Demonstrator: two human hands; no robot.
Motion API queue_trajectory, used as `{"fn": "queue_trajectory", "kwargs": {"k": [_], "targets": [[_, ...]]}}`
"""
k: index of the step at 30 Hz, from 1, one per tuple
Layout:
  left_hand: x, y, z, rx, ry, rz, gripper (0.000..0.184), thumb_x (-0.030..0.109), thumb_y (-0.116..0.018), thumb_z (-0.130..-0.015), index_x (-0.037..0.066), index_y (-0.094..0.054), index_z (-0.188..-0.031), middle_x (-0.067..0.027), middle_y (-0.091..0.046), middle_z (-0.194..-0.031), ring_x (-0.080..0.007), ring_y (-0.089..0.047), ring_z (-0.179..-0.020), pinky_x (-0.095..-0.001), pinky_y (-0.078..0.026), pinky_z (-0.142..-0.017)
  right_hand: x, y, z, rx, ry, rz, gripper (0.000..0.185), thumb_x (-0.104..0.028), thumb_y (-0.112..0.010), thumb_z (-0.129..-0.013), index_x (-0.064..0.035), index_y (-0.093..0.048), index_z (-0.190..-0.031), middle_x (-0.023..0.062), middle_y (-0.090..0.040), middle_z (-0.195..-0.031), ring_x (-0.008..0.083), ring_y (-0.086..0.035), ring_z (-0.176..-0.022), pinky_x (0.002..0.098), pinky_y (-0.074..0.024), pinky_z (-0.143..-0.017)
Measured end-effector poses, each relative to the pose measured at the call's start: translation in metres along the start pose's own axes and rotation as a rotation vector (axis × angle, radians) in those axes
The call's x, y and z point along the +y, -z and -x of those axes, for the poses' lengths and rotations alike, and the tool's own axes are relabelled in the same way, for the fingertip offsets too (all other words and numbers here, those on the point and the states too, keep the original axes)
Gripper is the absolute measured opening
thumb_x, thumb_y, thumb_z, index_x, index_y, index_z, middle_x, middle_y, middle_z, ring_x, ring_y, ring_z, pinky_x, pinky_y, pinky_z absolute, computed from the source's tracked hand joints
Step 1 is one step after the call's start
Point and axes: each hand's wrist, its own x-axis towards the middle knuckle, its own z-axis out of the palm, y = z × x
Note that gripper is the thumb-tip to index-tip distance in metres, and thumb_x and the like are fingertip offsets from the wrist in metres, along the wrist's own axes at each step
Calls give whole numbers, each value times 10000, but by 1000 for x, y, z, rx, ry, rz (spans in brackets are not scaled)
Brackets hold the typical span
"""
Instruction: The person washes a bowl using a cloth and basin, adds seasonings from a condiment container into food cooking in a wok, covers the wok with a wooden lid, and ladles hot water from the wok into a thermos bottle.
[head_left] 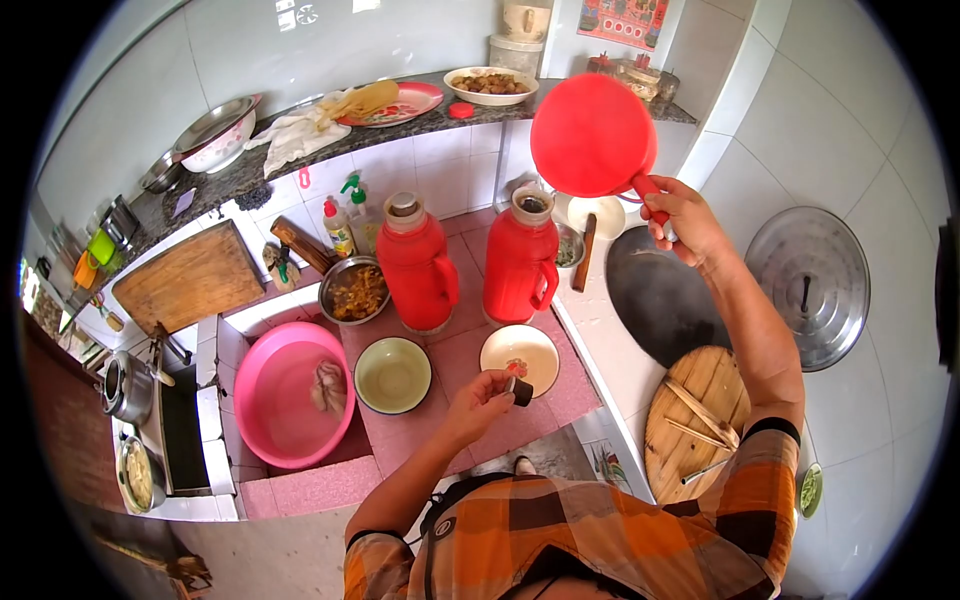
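Observation:
My right hand (684, 222) grips the handle of a red plastic dipper (592, 135), raised at the upper right near the wok. Between the fingers of my left hand (478, 408) is a dark stopper (519, 391), held over the near edge of a cream bowl (535, 350) with a reddish pattern inside. Behind that bowl stands a red thermos flask (515, 265) with its mouth uncovered. A second red thermos flask (412, 270), with a stopper in its top, is to its left. A pale green enamel bowl (393, 375) sits in front of that one.
A pink basin (265, 400) with water and a cloth lies left. Behind it are a metal bowl of food (355, 291) and a wooden cutting board (190, 277). On the right are a dark wok (665, 295), a round wooden board (670, 430) with tongs, and a large metal lid (830, 270).

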Motion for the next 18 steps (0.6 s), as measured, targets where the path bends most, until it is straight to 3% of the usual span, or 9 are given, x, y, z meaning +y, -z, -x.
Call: {"fn": "queue_trajectory", "kwargs": {"k": [5,8,11,14,18], "targets": [[4,-2,3,-8,-13,14,321,61,-551,-858,47,-485,-1172,-18,-575,-1029,-76,-528,-877,-221,-419,-721,5,1,-3,-27,-10,-21,503,-94,-515,-829,26,-329,-1281,75,-511,-745,91,-431,-475,228,-305,-376],[4,-3,3,19,-66,16,335,107,-549,-836,71,-507,-1166,9,-571,-961,-58,-514,-747,-194,-394,-625,6,3,-4,-62,-38,-80,524,-89,-514,-825,25,-314,-1296,76,-510,-749,92,-431,-478,230,-304,-381],[7,0,2,17,-75,20,338,96,-547,-834,67,-503,-1168,4,-570,-974,-59,-517,-750,-196,-402,-629,11,4,-3,-61,-51,-72,549,-86,-514,-823,23,-295,-1315,79,-510,-753,96,-432,-481,237,-305,-387],[11,1,2,-6,-46,19,321,56,-547,-850,29,-482,-1163,-23,-576,-1017,-79,-527,-870,-222,-418,-732,15,-1,0,-24,-41,-53,493,-84,-498,-836,20,-330,-1287,73,-514,-732,95,-439,-465,228,-309,-367],[7,-2,2,-7,-103,21,335,87,-549,-832,63,-505,-1163,2,-565,-961,-59,-515,-737,-191,-400,-618,16,-5,1,-1,-31,-16,471,-87,-491,-844,16,-343,-1279,73,-517,-723,96,-442,-455,225,-311,-360]]}}
